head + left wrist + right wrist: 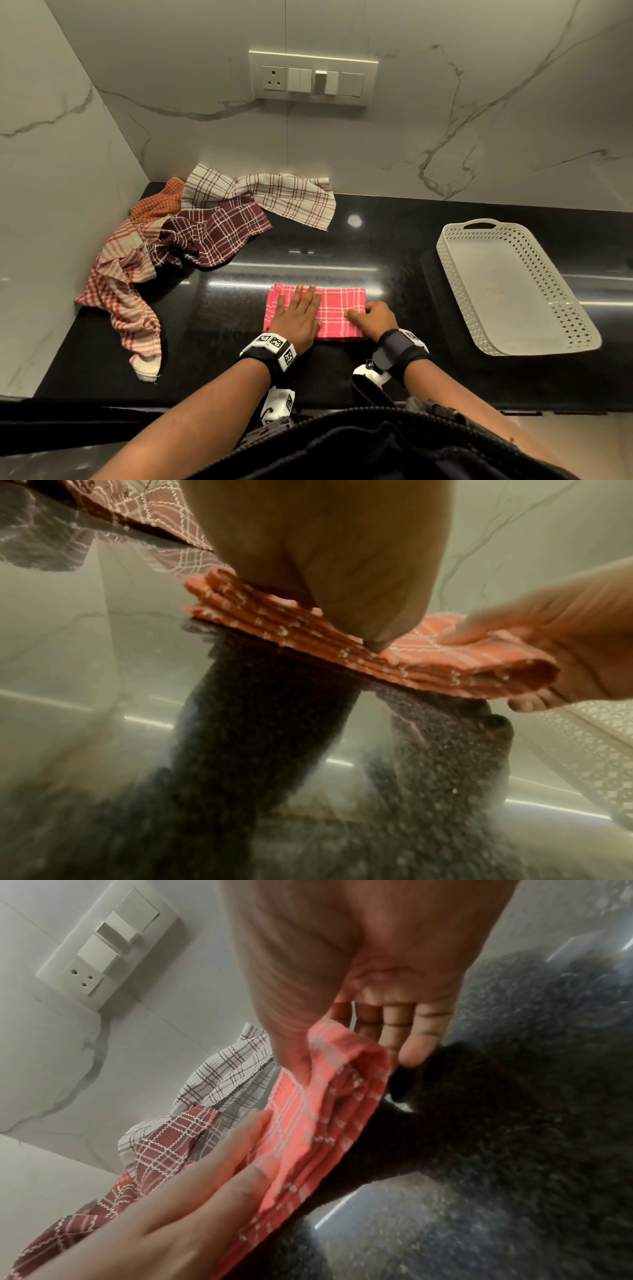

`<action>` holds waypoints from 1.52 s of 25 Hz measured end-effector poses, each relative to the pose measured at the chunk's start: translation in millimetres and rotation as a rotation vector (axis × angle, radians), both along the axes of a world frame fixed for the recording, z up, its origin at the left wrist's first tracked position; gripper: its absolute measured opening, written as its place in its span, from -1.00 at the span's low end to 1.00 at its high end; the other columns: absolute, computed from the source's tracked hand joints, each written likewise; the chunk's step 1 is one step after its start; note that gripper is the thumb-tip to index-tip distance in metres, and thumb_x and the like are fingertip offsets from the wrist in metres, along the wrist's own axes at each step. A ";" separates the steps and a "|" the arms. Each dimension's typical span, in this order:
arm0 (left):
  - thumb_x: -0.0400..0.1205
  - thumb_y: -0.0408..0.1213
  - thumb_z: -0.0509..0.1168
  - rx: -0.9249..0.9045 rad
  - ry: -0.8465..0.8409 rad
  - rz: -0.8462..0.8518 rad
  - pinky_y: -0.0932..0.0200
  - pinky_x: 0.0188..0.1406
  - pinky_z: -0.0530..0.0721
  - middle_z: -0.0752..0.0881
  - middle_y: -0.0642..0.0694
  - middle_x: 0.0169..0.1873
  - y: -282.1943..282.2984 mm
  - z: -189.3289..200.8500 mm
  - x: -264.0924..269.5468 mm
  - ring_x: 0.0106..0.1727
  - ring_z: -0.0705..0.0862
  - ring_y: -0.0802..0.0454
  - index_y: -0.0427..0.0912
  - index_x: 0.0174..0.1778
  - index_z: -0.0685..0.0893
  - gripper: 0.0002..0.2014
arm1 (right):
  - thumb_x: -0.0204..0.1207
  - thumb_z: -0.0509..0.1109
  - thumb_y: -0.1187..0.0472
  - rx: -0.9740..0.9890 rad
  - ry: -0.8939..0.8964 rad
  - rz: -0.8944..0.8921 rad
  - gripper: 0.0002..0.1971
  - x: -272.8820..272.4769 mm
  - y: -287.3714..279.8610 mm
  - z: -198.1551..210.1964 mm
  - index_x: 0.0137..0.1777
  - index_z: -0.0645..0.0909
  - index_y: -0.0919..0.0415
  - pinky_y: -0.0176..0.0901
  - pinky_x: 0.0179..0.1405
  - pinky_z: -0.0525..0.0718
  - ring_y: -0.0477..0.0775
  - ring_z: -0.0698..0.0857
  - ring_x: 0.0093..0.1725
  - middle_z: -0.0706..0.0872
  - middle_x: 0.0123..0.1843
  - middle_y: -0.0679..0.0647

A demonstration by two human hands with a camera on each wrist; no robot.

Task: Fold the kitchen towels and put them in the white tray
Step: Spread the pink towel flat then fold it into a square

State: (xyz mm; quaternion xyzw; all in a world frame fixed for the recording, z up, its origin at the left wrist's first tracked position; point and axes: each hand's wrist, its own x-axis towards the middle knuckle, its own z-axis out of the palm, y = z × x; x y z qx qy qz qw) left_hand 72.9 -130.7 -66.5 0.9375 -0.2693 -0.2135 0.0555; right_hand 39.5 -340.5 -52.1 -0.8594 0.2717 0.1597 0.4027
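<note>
A pink checked towel (337,310) lies folded into a small rectangle on the black counter (239,342). My left hand (301,303) rests flat on its left half, fingers straight. My right hand (363,313) pinches the towel's right folded edge, thumb on top and fingertips underneath, which the left wrist view shows on the pink towel (428,656) under the right hand (565,631). In the right wrist view the pink towel (308,1137) shows several layers, with the left hand (212,1172) flat on it. The white perforated tray (445,260) sits to the right, with nothing in it.
A loose pile of towels fills the back left corner: beige checked (274,195), maroon checked (219,233), orange (157,202) and red striped (126,294), the last reaching toward the front edge. Marble walls stand behind and left, with a switch panel (313,78).
</note>
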 end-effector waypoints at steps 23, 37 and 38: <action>0.74 -0.33 0.23 -0.678 0.070 0.417 0.00 0.38 0.57 0.71 -0.21 0.31 88.1 22.6 22.0 0.32 0.67 -0.14 -0.14 0.47 0.62 -0.64 | 0.35 0.47 -0.06 -0.023 -0.188 0.310 -0.79 57.0 118.2 29.0 -0.19 0.62 0.05 -0.11 -0.22 0.67 0.07 0.75 -0.21 0.77 -0.25 -0.01; 0.58 -0.29 0.42 -0.550 0.150 0.537 -0.07 0.40 0.56 0.60 -0.21 0.23 87.0 -2.4 29.5 0.28 0.64 -0.19 -0.09 0.58 0.43 -0.39 | 0.45 0.44 0.11 0.017 -0.147 0.038 -0.87 38.2 79.0 8.3 -0.30 0.68 0.09 0.02 -0.22 0.79 0.05 0.78 -0.36 0.82 -0.34 0.04; 0.58 -0.29 0.42 -0.547 0.147 0.537 -0.07 0.39 0.57 0.60 -0.21 0.22 86.7 -2.2 29.6 0.29 0.64 -0.19 -0.10 0.58 0.42 -0.38 | 0.47 0.47 0.06 0.069 -0.090 0.024 -0.82 33.7 76.8 4.9 -0.29 0.67 0.12 0.01 -0.32 0.78 0.05 0.77 -0.40 0.82 -0.33 0.10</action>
